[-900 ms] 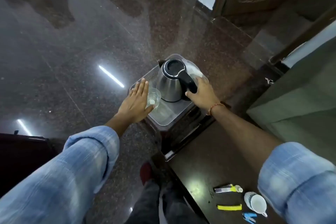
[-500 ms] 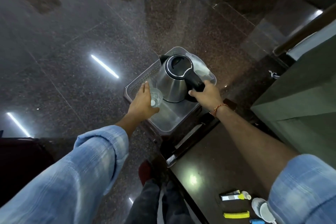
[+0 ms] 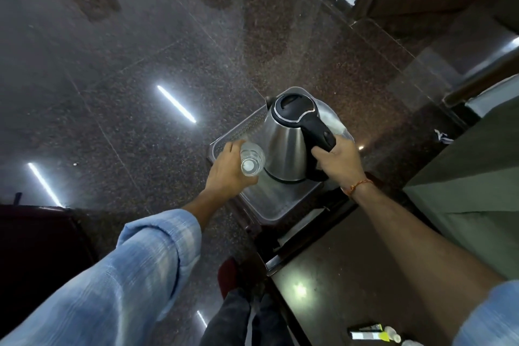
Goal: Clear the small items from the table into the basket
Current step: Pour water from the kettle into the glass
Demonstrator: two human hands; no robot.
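Note:
A grey plastic basket sits on a low dark stand beyond the table's far end. Inside it stands a steel kettle with a black lid and handle. My right hand is closed around the kettle's handle. My left hand grips a clear drinking glass upright over the basket, just left of the kettle. At the bottom right of the dark table lies a small white and yellow tube.
Polished dark granite floor spreads to the left and beyond the basket. A green-covered bed or sofa stands on the right. A dark piece of furniture is at the lower left. My legs and a red shoe are below.
The view has tilted up, pushing the table items toward the bottom edge. My left hand has closed round the glass and raised it a little. My right hand stays on the kettle handle.

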